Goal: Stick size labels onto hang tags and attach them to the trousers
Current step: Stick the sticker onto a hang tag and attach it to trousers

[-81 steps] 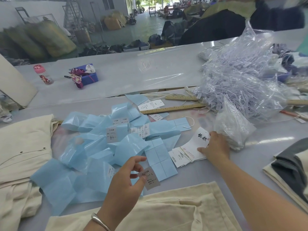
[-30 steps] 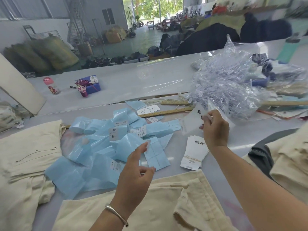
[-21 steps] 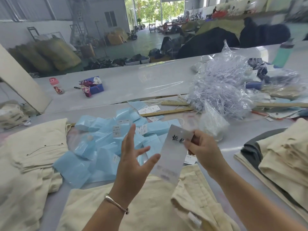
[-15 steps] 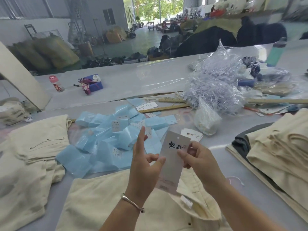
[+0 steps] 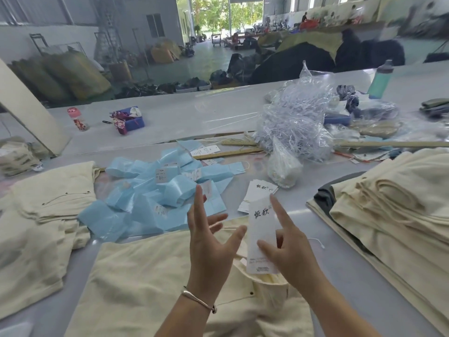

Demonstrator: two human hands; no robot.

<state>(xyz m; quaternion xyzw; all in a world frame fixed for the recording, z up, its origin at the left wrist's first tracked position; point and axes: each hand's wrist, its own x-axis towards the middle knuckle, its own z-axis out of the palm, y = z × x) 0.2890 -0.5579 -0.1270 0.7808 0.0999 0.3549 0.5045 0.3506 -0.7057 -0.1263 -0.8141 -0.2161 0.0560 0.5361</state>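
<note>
My right hand (image 5: 291, 251) pinches a white hang tag (image 5: 261, 222) with black characters, thumb on its front and index finger stretched up along its right edge. My left hand (image 5: 209, 242) hovers just left of the tag with fingers spread; a small pale size label (image 5: 207, 189) sits at its index fingertip. Both hands are above cream trousers (image 5: 145, 276) lying flat on the table. More hang tags (image 5: 261, 190) lie in a small stack beyond the hands. Blue label backing sheets (image 5: 155, 190), some with labels on them, are heaped to the left.
A tall stack of folded cream trousers (image 5: 393, 205) fills the right side, and more cream trousers (image 5: 46, 205) lie at left. A clear bag of plastic fasteners (image 5: 294, 120), a smaller bag (image 5: 283, 166), wooden rulers (image 5: 228, 154) and a green bottle (image 5: 379, 81) stand farther back.
My right hand took a hang tag from the stack and brought it in front of me over the trousers. My left hand rose beside it and spread its fingers.
</note>
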